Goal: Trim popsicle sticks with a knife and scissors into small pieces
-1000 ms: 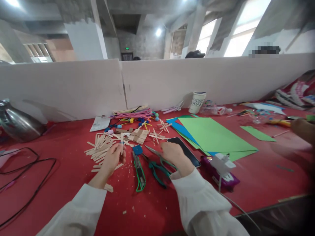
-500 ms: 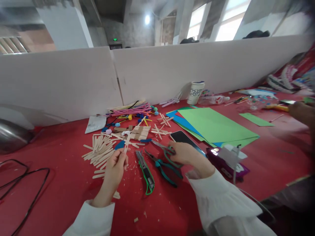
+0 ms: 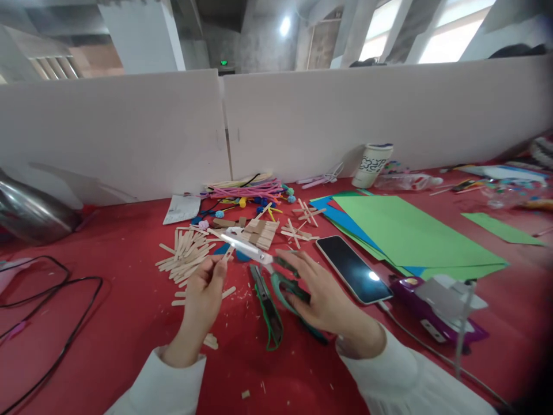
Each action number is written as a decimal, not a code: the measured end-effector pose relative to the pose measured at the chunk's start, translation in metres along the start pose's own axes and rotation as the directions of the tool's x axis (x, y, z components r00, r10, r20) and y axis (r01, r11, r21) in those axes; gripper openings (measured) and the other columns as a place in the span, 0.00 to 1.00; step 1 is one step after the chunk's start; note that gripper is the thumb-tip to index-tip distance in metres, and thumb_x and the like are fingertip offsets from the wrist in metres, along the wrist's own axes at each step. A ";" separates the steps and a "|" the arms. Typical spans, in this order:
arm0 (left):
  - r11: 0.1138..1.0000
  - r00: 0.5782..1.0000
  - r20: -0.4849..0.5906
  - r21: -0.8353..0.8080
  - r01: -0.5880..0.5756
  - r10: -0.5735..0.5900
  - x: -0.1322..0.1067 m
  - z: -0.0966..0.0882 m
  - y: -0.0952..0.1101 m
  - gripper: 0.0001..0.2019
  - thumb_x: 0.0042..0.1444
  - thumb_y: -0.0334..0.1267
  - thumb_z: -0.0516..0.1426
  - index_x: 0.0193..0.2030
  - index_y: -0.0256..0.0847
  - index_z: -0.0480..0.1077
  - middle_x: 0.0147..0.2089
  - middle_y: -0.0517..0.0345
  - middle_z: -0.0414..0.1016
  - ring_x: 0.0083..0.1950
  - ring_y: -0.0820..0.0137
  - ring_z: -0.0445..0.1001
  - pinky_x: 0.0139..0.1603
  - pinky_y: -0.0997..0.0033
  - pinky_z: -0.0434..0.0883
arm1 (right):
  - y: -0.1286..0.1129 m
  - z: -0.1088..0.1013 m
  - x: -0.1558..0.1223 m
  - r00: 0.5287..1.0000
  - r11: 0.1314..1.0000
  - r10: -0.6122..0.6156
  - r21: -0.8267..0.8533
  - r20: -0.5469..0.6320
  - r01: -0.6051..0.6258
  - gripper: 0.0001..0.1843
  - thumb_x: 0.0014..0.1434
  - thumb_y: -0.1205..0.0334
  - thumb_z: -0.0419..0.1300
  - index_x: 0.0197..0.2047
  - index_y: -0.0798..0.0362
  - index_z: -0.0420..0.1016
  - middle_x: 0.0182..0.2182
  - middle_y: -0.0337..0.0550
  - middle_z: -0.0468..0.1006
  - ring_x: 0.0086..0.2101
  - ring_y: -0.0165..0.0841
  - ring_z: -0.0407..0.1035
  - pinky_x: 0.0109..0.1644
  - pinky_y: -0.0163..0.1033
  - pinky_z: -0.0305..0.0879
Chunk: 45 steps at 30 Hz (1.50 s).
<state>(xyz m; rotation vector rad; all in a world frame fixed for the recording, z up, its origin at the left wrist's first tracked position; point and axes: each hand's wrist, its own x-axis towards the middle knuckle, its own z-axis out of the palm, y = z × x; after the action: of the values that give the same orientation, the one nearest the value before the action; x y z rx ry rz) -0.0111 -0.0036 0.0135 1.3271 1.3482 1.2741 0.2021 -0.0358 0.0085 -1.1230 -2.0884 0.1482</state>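
Note:
Between the thumb and fingers of my left hand (image 3: pixel 206 291) is a wooden craft stick (image 3: pixel 228 253), its top end pointing up. My right hand (image 3: pixel 317 291) grips a pair of scissors (image 3: pixel 253 252) by the green handles, and the blades reach left to the stick's upper part. Whether the blades touch the stick I cannot tell. Under the scissors lies a green utility knife (image 3: pixel 266 314). Pliers beneath my right hand are mostly hidden. A heap of loose craft sticks (image 3: pixel 185 256) spreads left of the scissors, with a flat panel of joined sticks (image 3: pixel 261 233) behind the blades.
Pink pipe cleaners (image 3: pixel 246 191) lie by the white partition (image 3: pixel 302 127). A phone (image 3: pixel 352 268), green paper sheets (image 3: pixel 410 230), a purple power strip (image 3: pixel 436 311) and a paper cup (image 3: pixel 372 166) stand rightward. Black cable (image 3: pixel 86 280) and a metal kettle (image 3: pixel 34 210) are left.
My right hand has lifted the scissors off the tabletop area by the pliers and brought the blades up and left to the craft stick. The view has shifted; the co-worker's hand is out of sight.

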 end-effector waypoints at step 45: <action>0.978 0.988 -0.155 -0.210 -0.018 -0.016 0.003 -0.001 -0.004 0.05 0.51 0.37 0.56 0.29 0.39 0.69 0.14 0.70 0.51 0.16 0.80 0.48 0.15 0.79 0.49 | -0.007 0.013 -0.005 0.988 0.966 -0.117 -0.244 -0.100 0.089 0.21 0.57 0.65 0.52 0.54 0.56 0.65 0.38 0.48 0.76 0.36 0.34 0.72 0.35 0.37 0.70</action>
<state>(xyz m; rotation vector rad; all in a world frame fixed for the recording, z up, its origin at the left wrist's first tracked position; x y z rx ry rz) -0.0126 -0.0007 0.0100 1.1006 1.2766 1.5030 0.1903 -0.0408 -0.0002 -1.1303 -2.0955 -0.2190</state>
